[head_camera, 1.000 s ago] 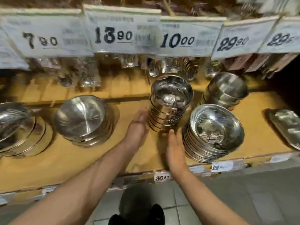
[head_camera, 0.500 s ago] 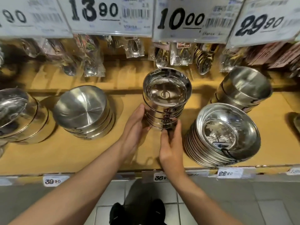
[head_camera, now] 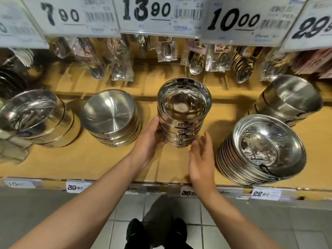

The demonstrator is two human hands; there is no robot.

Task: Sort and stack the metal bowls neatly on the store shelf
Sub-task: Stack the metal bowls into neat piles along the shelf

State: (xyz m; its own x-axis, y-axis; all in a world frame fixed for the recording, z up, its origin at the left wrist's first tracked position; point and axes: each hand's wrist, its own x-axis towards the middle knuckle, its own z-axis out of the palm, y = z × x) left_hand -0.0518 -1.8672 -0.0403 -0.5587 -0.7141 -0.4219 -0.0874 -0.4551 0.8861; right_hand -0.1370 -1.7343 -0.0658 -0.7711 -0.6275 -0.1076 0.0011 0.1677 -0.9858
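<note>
Head view: a wooden store shelf [head_camera: 115, 164] seen from above, with stacks of metal bowls standing on it.
Middle stack [head_camera: 183, 112]: small straight-walled bowls nested upright at the centre of the shelf, each with a small label on its near wall.
Left hand [head_camera: 149, 141]: its fingers curl round the left wall of the middle stack, low down, and grip it.
Right hand [head_camera: 202, 159]: fingers straight and spread, just beside the lower right of the middle stack; whether the fingertips touch it I cannot tell. It holds nothing.
Brushed stack [head_camera: 111, 117]: wider matte bowls, left of the middle stack and apart from it.
Far-left stack [head_camera: 34, 117]: shiny bowls tilted toward the camera.
Wide stack [head_camera: 260, 151]: many shallow flared bowls leaning at the right front of the shelf.
Rear right stack [head_camera: 289, 99]: deeper bowls behind the wide stack, tilted.
Spoon packets [head_camera: 165, 51]: bagged spoons hanging along the back.
Price cards [head_camera: 147, 13]: 7.90, 13.90, 10.00 overhead; smaller tags [head_camera: 260, 194] on the shelf's front edge.
Floor [head_camera: 251, 227]: grey tiles, dark shoes [head_camera: 156, 234] below.
</note>
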